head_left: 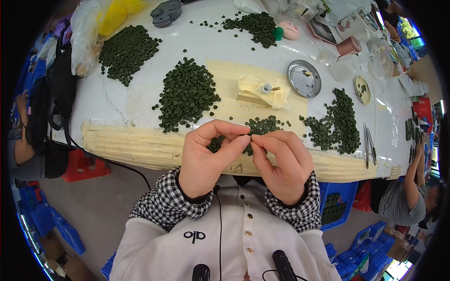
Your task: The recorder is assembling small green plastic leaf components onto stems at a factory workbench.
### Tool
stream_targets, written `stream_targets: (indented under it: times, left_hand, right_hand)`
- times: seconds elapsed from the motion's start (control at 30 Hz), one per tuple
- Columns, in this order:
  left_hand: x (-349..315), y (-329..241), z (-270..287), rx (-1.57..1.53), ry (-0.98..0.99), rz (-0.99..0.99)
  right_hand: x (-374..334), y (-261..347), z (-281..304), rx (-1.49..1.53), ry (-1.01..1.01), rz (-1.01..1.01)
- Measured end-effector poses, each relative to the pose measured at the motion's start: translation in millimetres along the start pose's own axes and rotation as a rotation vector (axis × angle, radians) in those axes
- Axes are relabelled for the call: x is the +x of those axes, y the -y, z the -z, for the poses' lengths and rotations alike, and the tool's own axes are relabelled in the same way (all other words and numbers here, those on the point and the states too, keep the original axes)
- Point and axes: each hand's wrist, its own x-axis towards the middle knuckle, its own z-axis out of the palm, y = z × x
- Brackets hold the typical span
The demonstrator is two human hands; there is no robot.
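My left hand [205, 157] and my right hand [285, 161] meet over the near edge of the table, fingertips touching. Thumb and forefinger of each are pinched at a tiny dark green piece [249, 136], mostly covered by the fingers. Just beyond the fingertips lies a small pile of dark green round pieces [265, 124], partly hidden by my hands. A larger pile of the same pieces [187, 91] is to the left, and another pile [345, 122] lies to the right. Behind the small pile stands a tape-wrapped block [253, 95] with a metal pin on top.
More piles [127, 52] [257, 28] lie farther back. A round metal tin [293, 89], a yellowish dish [362, 90], tweezers [367, 150] and a pink thread spool [349, 46] sit on the right. Padding tape [131, 145] covers the table's front edge. People work at both sides.
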Motion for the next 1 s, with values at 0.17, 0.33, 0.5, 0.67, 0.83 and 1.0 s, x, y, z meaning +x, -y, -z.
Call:
stream_targets:
  times: [0.17,0.33,0.5,0.67,0.83,1.0]
  left_hand:
    - [0.6,-1.2,1.8,-0.031,0.009,0.057]
    - [0.9,-3.8,3.0,-0.057,0.014,0.082]
    - [1.3,-0.9,3.4,-0.059,0.012,0.073]
    - [1.0,-3.4,6.3,-0.127,0.022,0.124]
    - [0.7,-5.4,5.8,-0.132,0.011,0.158]
    - [1.6,-4.7,7.0,-0.144,0.007,0.165]
  right_hand:
    - [-1.2,-1.6,0.3,0.027,0.014,-0.022]
    - [0.9,-1.0,2.1,-0.041,0.031,0.068]
    - [-1.4,-0.9,-0.3,-0.097,0.025,0.110]
    - [-2.4,-2.4,-3.6,-0.125,0.029,0.144]
    - [-4.3,-3.6,-6.3,-0.118,0.014,0.143]
    - [-4.1,-3.1,-6.1,-0.074,0.016,0.113]
